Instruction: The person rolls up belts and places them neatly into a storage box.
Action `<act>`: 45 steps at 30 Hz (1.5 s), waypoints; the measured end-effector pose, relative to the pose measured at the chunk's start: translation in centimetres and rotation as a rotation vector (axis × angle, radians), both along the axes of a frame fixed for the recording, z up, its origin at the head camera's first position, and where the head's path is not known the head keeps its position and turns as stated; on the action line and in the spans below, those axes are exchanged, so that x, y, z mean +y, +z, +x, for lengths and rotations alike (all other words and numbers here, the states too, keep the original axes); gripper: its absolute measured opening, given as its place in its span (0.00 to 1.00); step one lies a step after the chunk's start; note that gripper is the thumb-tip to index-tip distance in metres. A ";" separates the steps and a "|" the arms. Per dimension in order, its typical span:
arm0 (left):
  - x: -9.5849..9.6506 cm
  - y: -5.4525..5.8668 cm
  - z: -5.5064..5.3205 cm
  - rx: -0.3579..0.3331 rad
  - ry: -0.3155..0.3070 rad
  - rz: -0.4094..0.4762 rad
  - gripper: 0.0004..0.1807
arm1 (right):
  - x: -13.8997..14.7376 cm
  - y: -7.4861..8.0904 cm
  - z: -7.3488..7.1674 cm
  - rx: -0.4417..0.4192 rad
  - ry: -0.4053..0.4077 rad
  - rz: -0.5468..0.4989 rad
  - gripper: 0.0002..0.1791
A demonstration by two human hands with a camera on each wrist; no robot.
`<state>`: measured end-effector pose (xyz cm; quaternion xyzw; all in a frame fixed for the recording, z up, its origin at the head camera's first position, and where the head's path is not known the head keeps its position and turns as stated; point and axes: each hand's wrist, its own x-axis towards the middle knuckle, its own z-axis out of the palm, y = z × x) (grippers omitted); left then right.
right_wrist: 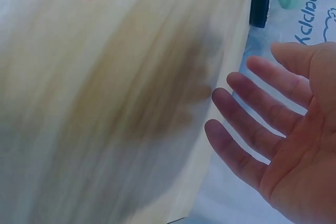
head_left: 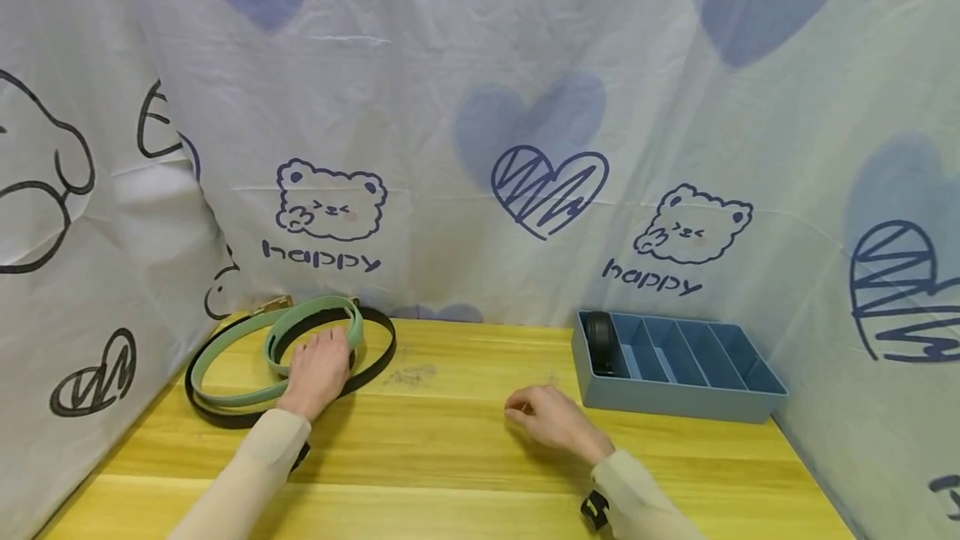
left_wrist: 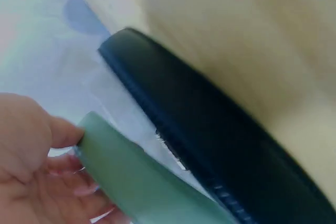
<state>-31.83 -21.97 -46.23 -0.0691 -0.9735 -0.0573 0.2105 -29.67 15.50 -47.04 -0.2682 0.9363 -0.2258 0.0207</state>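
Observation:
At the left of the table, in the head view, a green belt (head_left: 247,398) lies in loose loops together with a black belt (head_left: 225,420). My left hand (head_left: 318,365) reaches over the loops. Seen from the left wrist, its thumb and fingers pinch the edge of the green belt (left_wrist: 126,166), while the black belt (left_wrist: 205,114) stands beside it, apart from the fingers. My right hand (head_left: 551,417) hovers over the table near the tray and holds nothing. In the right wrist view its fingers (right_wrist: 257,100) are spread and loosely bent.
A blue-grey tray (head_left: 675,401) with several compartments stands at the back right. A coiled black belt (head_left: 600,342) sits on edge in its leftmost compartment. A printed white cloth (head_left: 435,215) hangs behind and beside the wooden table (head_left: 420,457).

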 end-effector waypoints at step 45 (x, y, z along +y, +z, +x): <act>-2.2 1.1 -1.3 -0.176 0.032 0.215 0.16 | -5.2 -0.5 0.3 0.241 0.171 0.162 0.12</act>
